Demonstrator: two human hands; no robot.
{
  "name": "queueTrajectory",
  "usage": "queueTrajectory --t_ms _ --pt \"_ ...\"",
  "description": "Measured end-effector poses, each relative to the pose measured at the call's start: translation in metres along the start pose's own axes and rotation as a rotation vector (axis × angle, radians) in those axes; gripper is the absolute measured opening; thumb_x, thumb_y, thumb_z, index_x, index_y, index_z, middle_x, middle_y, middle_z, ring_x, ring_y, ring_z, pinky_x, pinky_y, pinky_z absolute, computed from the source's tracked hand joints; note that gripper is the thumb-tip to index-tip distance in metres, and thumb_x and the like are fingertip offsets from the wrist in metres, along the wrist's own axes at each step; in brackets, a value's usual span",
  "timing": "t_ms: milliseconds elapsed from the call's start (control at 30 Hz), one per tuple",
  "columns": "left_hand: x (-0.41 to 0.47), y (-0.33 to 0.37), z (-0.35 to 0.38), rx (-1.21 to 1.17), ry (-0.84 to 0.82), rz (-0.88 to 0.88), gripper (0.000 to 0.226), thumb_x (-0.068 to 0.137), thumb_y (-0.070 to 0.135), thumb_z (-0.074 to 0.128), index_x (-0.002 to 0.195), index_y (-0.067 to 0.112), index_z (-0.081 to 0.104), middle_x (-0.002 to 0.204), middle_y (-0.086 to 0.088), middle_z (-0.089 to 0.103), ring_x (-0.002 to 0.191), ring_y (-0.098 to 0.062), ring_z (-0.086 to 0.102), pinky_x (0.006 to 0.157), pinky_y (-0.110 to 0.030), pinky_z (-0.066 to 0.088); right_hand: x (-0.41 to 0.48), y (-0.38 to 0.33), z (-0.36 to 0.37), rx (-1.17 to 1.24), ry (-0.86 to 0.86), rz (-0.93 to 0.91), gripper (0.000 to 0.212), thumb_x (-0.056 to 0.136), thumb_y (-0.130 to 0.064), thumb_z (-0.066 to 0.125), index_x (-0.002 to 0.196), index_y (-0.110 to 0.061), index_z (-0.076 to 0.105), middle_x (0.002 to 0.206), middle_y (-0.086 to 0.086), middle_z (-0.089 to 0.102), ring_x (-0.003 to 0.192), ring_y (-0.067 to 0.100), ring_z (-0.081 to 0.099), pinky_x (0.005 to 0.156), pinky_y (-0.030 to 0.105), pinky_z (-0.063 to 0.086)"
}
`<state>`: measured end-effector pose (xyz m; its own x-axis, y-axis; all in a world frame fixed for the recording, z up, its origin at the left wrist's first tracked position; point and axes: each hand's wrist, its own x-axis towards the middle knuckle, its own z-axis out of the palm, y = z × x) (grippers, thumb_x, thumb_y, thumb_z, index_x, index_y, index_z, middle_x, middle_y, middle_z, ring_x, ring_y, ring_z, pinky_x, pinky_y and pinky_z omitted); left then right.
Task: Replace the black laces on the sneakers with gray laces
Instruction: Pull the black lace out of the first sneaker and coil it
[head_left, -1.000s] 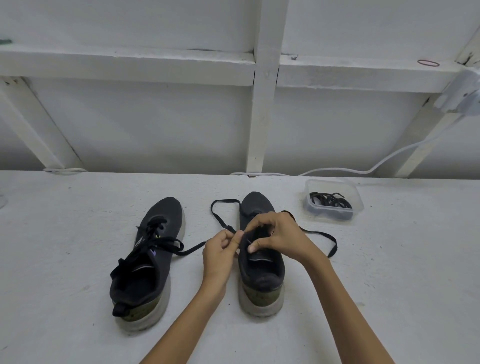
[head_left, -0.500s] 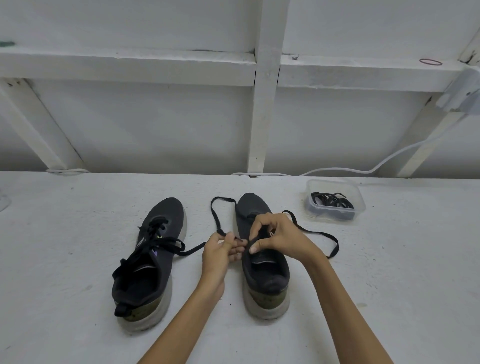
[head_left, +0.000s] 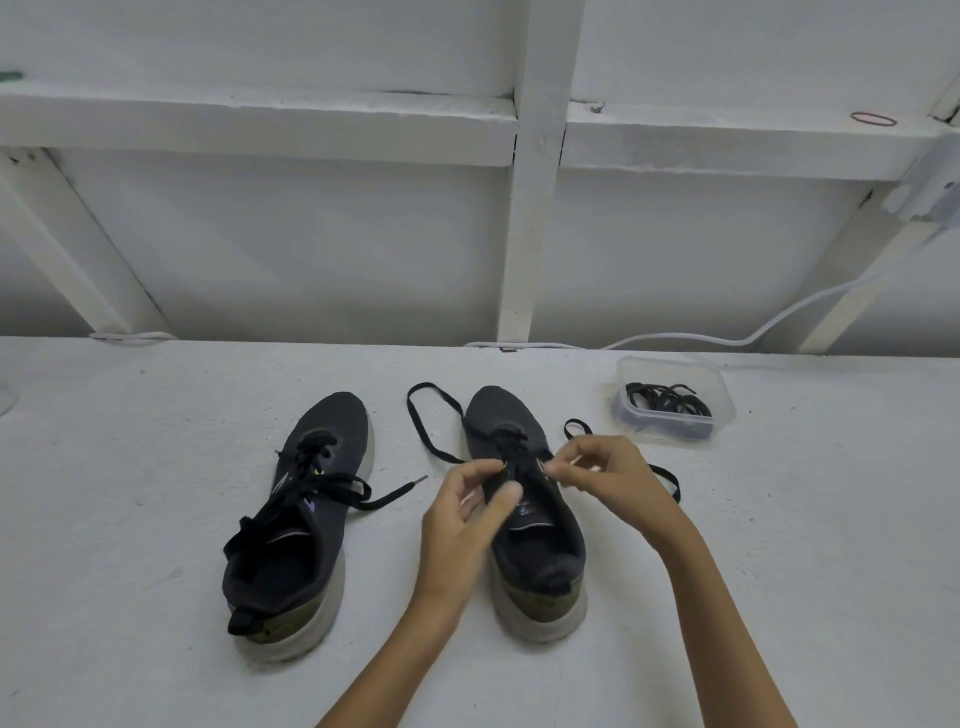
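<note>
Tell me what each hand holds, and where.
The right hand pinches the black lace beside the sneaker's upper eyelets; the left hand seems to pinch it there.

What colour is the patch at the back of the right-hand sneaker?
Olive green heel patch, above a pale sole; the head view shows it.

White tabletop (head_left: 156, 519) carries a left sneaker (head_left: 332, 415) and right sneaker (head_left: 498, 410) side by side at its middle, toes toward the far edge; a clear tub (head_left: 727, 410) near the far-right corner, a cable (head_left: 675, 339) along the far edge.
</note>
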<state>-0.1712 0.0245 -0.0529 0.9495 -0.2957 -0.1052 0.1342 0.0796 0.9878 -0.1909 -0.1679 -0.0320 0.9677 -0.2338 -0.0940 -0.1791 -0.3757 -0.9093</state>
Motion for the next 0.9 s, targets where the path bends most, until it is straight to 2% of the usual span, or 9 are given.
queueTrajectory --t_ms 67,133,267,367,433,533,700,767,900 --pt "-0.002 -0.007 0.003 0.142 -0.045 0.076 0.036 0.087 0.011 0.07 0.118 0.026 0.06 0.121 0.012 0.064 0.115 0.003 0.057 0.092 -0.012 0.045 -0.005 0.003 0.003 -0.029 -0.055 0.031 0.01 0.085 -0.024 0.074 0.077 -0.018 0.075 0.077 -0.004 0.073 0.073 0.006 0.066 0.072 0.025 0.052" --pt "0.0 -0.011 0.005 0.283 -0.03 0.167 0.039 0.091 0.01 0.063 0.12 0.036 0.056 0.127 0.014 0.058 0.12 0.002 0.052 0.099 -0.015 0.042 -0.008 0.002 0.007 0.014 -0.038 0.006 0.007 0.086 -0.023 0.073 0.083 -0.019 0.077 0.08 -0.006 0.074 0.072 0.004 0.066 0.067 0.019 0.051" --pt "0.008 -0.012 0.005 0.378 -0.025 0.204 0.037 0.098 0.012 0.054 0.131 0.029 0.053 0.139 0.013 0.052 0.128 0.005 0.044 0.107 -0.01 0.033 -0.006 -0.003 0.014 0.069 0.01 -0.023 0.006 0.084 -0.013 0.074 0.087 -0.01 0.078 0.079 -0.002 0.075 0.066 -0.002 0.065 0.06 0.01 0.046" --pt "0.009 -0.014 0.005 0.382 -0.061 0.169 0.04 0.099 0.013 0.051 0.139 0.022 0.049 0.143 0.015 0.046 0.133 0.004 0.039 0.106 -0.005 0.029 -0.002 -0.005 0.018 0.036 -0.005 -0.009 0.004 0.083 -0.008 0.074 0.08 -0.01 0.076 0.072 -0.002 0.073 0.064 0.002 0.064 0.061 0.014 0.048" --pt "0.009 -0.014 0.004 0.382 -0.078 0.157 0.042 0.099 0.012 0.05 0.14 0.022 0.047 0.142 0.018 0.044 0.134 0.004 0.038 0.105 -0.003 0.027 0.001 -0.004 0.02 -0.027 -0.022 -0.015 0.007 0.083 -0.01 0.07 0.077 -0.014 0.073 0.072 -0.003 0.07 0.066 0.006 0.062 0.065 0.026 0.054" --pt "0.01 -0.015 0.003 0.392 -0.105 0.158 0.043 0.099 0.009 0.05 0.14 0.021 0.046 0.142 0.017 0.044 0.134 0.004 0.037 0.107 -0.005 0.027 0.006 0.001 0.022 -0.136 0.031 -0.039 0.004 0.079 -0.023 0.061 0.075 -0.024 0.062 0.068 -0.013 0.065 0.062 0.007 0.059 0.07 0.042 0.055" --pt "0.011 -0.014 0.002 0.379 -0.114 0.15 0.043 0.099 0.006 0.049 0.139 0.021 0.047 0.144 0.014 0.045 0.132 0.009 0.037 0.106 -0.004 0.027 0.015 0.004 0.04 -0.317 0.162 -0.096 0.007 0.094 -0.023 0.055 0.087 -0.023 0.053 0.068 -0.007 0.061 0.058 0.009 0.055 0.058 0.032 0.043" --pt "0.011 -0.015 0.001 0.37 -0.1 0.147 0.043 0.099 0.006 0.05 0.139 0.021 0.048 0.143 0.014 0.046 0.13 0.01 0.037 0.106 -0.004 0.028 0.014 0.006 0.041 -0.212 0.165 -0.087 0.007 0.095 -0.022 0.056 0.089 -0.02 0.057 0.07 -0.004 0.063 0.058 0.01 0.055 0.056 0.029 0.044" --pt "0.009 -0.016 0.004 0.357 -0.087 0.132 0.043 0.099 0.008 0.049 0.14 0.022 0.047 0.143 0.016 0.045 0.131 0.009 0.038 0.105 -0.004 0.027 0.003 0.007 0.018 0.235 0.068 0.104 0.02 0.088 -0.024 0.071 0.087 -0.004 0.068 0.067 0.006 0.064 0.057 0.015 0.057 0.057 0.031 0.052"
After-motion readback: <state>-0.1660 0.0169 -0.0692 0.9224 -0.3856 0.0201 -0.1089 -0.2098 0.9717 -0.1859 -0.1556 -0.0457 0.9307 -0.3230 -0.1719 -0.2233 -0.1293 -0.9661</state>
